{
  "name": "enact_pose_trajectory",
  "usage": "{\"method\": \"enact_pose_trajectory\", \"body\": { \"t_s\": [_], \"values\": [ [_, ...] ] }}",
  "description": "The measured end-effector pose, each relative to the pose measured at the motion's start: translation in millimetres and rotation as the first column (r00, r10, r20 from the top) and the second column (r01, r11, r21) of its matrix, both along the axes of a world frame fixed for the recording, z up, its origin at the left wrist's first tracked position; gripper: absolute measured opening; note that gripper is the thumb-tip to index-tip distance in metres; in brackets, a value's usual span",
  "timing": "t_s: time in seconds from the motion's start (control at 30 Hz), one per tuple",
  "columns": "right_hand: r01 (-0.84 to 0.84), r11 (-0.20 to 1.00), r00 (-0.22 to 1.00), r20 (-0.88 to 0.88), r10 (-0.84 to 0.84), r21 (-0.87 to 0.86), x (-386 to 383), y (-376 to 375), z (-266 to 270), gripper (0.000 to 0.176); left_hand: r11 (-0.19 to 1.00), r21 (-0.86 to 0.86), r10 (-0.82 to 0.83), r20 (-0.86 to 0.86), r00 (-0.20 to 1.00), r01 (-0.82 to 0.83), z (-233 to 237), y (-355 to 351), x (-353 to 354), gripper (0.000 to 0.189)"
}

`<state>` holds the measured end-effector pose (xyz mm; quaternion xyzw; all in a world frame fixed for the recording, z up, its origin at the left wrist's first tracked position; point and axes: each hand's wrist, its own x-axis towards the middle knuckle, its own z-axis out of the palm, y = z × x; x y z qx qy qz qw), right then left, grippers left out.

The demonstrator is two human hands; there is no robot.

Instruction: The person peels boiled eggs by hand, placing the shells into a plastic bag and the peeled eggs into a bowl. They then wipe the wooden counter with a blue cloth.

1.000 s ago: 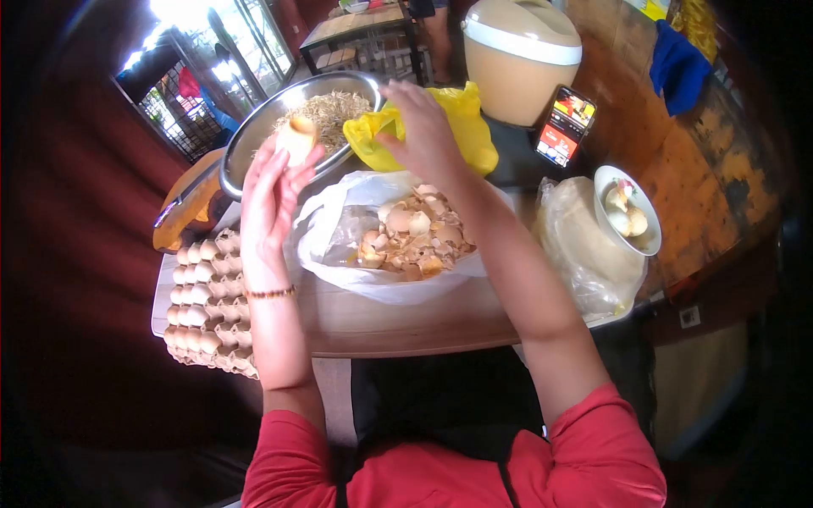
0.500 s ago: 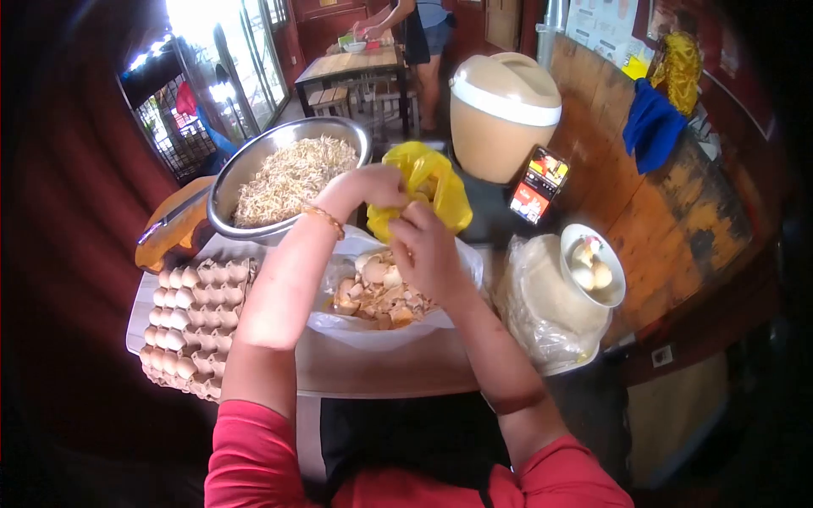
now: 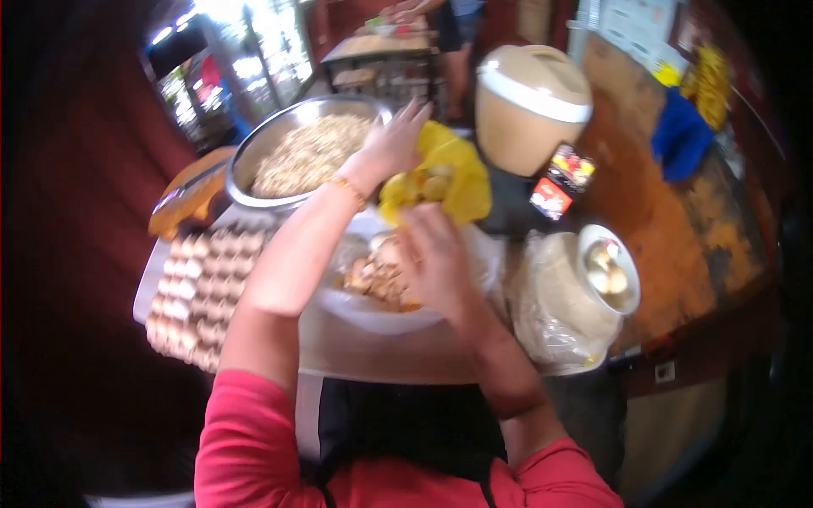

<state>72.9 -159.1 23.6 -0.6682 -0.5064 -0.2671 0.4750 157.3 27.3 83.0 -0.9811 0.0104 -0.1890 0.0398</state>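
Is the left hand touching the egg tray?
Apart. The head view shows the left hand up by the yellow bag, well away from the egg tray.

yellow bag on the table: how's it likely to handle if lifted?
Probably floppy: the yellow bag looks thin and creased, its mouth slumped open. Its load would likely shift or roll, since rounded, egg-like items sit loose inside. If those are eggs, knocks could crack them; the broken shells nearby look thin.
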Motion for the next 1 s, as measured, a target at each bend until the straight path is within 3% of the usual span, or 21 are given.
{"method": "enact_pose_trajectory", "body": {
  "t_s": [0.03, 0.1, 0.17, 0.23, 0.33, 0.4, 0.43, 0.5, 0.53, 0.57, 0.6, 0.63, 0.7, 0.77, 0.8, 0.93, 1.0],
  "values": [
    [0.04, 0.999, 0.997, -0.061, -0.04, 0.003, 2.7, 2.5, -3.8, 0.034, 0.999, -0.009, -0.045, 0.202, 0.978, 0.048, 7.0, -3.7, -15.5, 0.086],
    [0.139, 0.987, 0.99, -0.002, -0.14, 0.083, 11.8, 5.5, -12.7, 0.04, 0.987, -0.065, -0.088, 0.56, 0.824, 0.149, 17.2, 1.0, -39.1, 0.083],
    [0.058, 0.99, 0.997, -0.049, -0.052, 0.13, 9.3, 3.7, 4.7, 0.044, 0.978, -0.156, 0.004, 0.68, 0.734, 0.139, 21.6, 10.6, -79.7, 0.078],
    [0.08, 0.986, 0.997, 0.0, -0.08, 0.147, 4.0, 4.4, 8.7, 0.048, 0.981, -0.192, 0.106, 0.671, 0.734, 0.034, 15.0, 32.8, -125.9, 0.074],
    [0.106, 0.978, 0.989, 0.081, -0.122, 0.181, -1.8, 3.2, 11.2, 0.046, 0.888, -0.043, 0.42, 0.478, 0.771, -0.457, -7.0, 88.8, -200.4, 0.054],
    [0.106, 0.979, 0.985, 0.116, -0.127, 0.172, -8.1, 2.2, 14.1, 0.045, 0.771, -0.092, 0.633, 0.209, 0.745, -0.63, -17.2, 130.6, -262.0, 0.048],
    [0.123, 0.979, 0.977, 0.151, -0.148, 0.164, -11.1, 1.7, 14.7, 0.045, 0.569, -0.106, 0.809, -0.104, 0.578, -0.816, -14.8, 151.1, -285.1, 0.045],
    [0.118, 0.981, 0.984, 0.116, -0.137, 0.151, -17.7, 3.9, 12.4, 0.04, 0.429, 0.023, 0.883, -0.22, 0.415, -0.903, -27.7, 178.6, -337.1, 0.035],
    [0.106, 0.986, 0.985, 0.12, -0.122, 0.13, -17.5, 5.6, 9.7, 0.037, 0.41, 0.058, 0.871, -0.32, 0.372, -0.91, -19.4, 169.4, -356.0, 0.038],
    [0.101, 0.989, 0.986, 0.123, -0.115, 0.109, -16.8, 6.7, 6.9, 0.034, 0.295, 0.052, 0.873, -0.421, 0.246, -0.954, -40.4, 206.4, -376.8, 0.044],
    [0.126, 0.986, 0.983, 0.12, -0.138, 0.106, -16.1, 7.9, 5.2, 0.034, 0.471, 0.067, 0.856, -0.274, 0.438, -0.879, -59.1, 216.5, -405.5, 0.049],
    [0.093, 0.99, 0.989, 0.101, -0.104, 0.109, -14.9, 9.5, 4.1, 0.031, 0.485, -0.065, 0.797, -0.376, 0.472, -0.872, -45.7, 198.1, -409.9, 0.052],
    [0.104, 0.989, 0.99, 0.079, -0.113, 0.109, -14.5, 10.3, 2.4, 0.028, 0.475, -0.04, 0.837, -0.287, 0.465, -0.879, -77.9, 229.9, -429.8, 0.037],
    [0.015, 0.993, 1.0, 0.018, -0.018, 0.121, -17.2, 12.1, 1.4, 0.026, 0.573, -0.079, 0.793, -0.195, 0.577, -0.815, -74.4, 214.5, -431.4, 0.033],
    [0.046, 0.992, 0.999, 0.019, -0.049, 0.119, -17.2, 12.7, 0.0, 0.026, 0.605, -0.09, 0.783, -0.111, 0.612, -0.791, -68.6, 199.3, -427.4, 0.031],
    [-0.029, 0.989, 0.997, 0.078, 0.017, 0.148, -20.5, 13.7, -0.6, 0.024, 0.536, -0.083, 0.842, -0.017, 0.539, -0.84, -58.7, 166.8, -419.0, 0.033],
    [-0.045, 0.988, 0.996, 0.085, 0.033, 0.149, -20.9, 13.6, -1.2, 0.022, 0.667, -0.132, 0.687, 0.491, 0.536, -0.733, -50.7, 134.6, -405.4, 0.042]
  ]
}}
